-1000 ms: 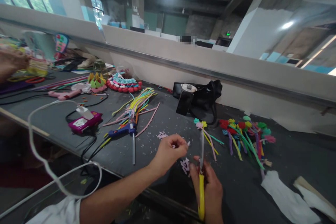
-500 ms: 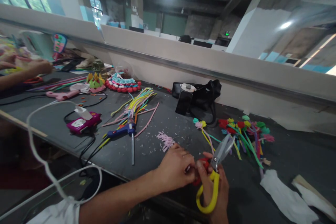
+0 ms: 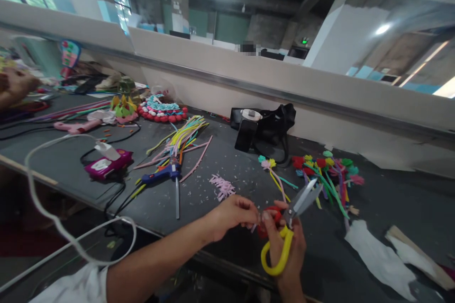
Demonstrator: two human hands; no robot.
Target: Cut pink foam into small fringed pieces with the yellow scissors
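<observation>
My right hand (image 3: pixel 293 246) holds a pair of scissors (image 3: pixel 302 201) with one yellow and one red handle. Their blades point up and away to the right, slightly parted. Close against the red handle, my left hand (image 3: pixel 236 218) pinches a small pale strip (image 3: pixel 253 228), mostly hidden by the fingers. The thumb and forefinger of my right hand meet its fingertips there. Just beyond my left hand lies a heap of short pink fuzzy pieces (image 3: pixel 222 186). Several fuzzy-stemmed flowers (image 3: pixel 269 163) rest behind the scissors.
A blue glue gun (image 3: pixel 161 175) lies by a bundle of coloured pipe cleaners (image 3: pixel 186 135). Left of it are a purple power block (image 3: pixel 108 163) and a white cable (image 3: pixel 33 189). A black bag (image 3: pixel 280 125), more flowers (image 3: pixel 327 165) and white cloth (image 3: pixel 380 255) lie rightward. A co-worker's hand (image 3: pixel 19 85) shows far left.
My left hand has turned a little and its fingertips have drawn slightly back from my right hand. The scissors stay in my right hand. The whole view has shifted slightly.
</observation>
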